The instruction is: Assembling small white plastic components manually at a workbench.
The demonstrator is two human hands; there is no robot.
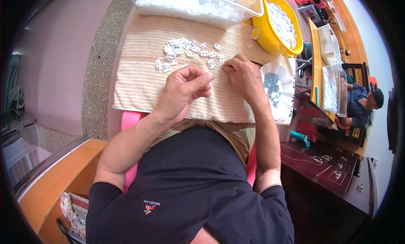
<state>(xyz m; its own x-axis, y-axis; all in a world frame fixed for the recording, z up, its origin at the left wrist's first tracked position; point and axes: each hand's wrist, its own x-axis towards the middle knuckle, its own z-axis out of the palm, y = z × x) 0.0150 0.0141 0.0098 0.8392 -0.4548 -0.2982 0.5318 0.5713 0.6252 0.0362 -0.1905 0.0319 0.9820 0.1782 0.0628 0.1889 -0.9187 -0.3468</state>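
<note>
Several small white oval plastic pieces with two dark holes (179, 45) lie loosely in a cluster on the striped towel (139, 75). My left hand (183, 90) is held over the towel just on the near side of them, thumb and fingertips pinched together. Whatever is in that pinch is too small or hidden to make out. My right hand (245, 78) is bent down at the right end of the cluster, beside a white piece (220, 58). Its fingertips are drawn together low over the towel, and anything between them is hidden. The two hands are apart.
Beyond the towel stands a clear bin (249, 13) of white pieces, with a yellow basin (260, 31) of more at its right. A white fluted dish (284, 75) holding small dark bits sits right of my right hand. Farther right, a person (360, 102) sits at another table.
</note>
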